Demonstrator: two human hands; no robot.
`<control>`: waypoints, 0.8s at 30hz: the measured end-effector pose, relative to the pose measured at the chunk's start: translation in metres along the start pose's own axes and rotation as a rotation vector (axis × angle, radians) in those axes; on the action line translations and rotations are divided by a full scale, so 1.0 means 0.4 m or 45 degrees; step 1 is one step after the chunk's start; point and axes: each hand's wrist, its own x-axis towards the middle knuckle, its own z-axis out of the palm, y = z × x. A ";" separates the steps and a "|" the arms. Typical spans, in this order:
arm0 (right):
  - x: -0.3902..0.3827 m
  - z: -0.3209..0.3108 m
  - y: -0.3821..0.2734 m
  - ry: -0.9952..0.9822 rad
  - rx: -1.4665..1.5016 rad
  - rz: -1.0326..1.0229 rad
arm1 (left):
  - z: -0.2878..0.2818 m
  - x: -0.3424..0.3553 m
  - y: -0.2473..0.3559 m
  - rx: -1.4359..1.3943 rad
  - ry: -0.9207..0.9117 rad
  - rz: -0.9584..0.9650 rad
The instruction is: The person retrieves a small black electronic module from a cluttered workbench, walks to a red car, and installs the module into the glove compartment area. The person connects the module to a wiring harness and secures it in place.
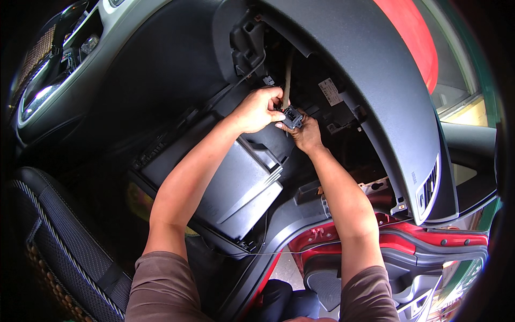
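Both my hands meet at a small black electrical connector (292,117) in the opening of the dashboard. My left hand (259,110) pinches its left side, thumb in front and fingers curled near the wrapped wiring harness (288,80) that comes down to it. From the right, my right hand (307,134) grips the connector's lower right edge, its thumb below and the fingertips partly hidden behind. Just beneath my forearms hangs the lowered black glove box (244,180).
The dark dashboard (343,32) curves over the opening, with a white label (330,92) inside it. An air vent (429,185) sits at its right end. The red door (397,241) stands open at lower right. A black seat (70,241) is at lower left.
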 end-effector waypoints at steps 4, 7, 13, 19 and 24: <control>-0.006 -0.001 -0.002 -0.023 0.042 0.032 | 0.001 0.007 -0.002 -0.071 -0.008 0.025; -0.013 0.017 -0.013 -0.027 0.317 -0.020 | -0.014 0.005 -0.004 -0.055 -0.019 0.016; -0.039 0.037 -0.058 -0.217 0.446 0.158 | -0.065 -0.017 -0.019 -0.257 -0.236 -0.173; -0.033 0.041 -0.075 -0.260 0.250 0.236 | -0.053 -0.024 -0.042 0.026 -0.230 -0.071; -0.070 0.006 -0.094 -0.238 -0.147 0.305 | -0.054 -0.023 -0.033 0.064 -0.290 -0.135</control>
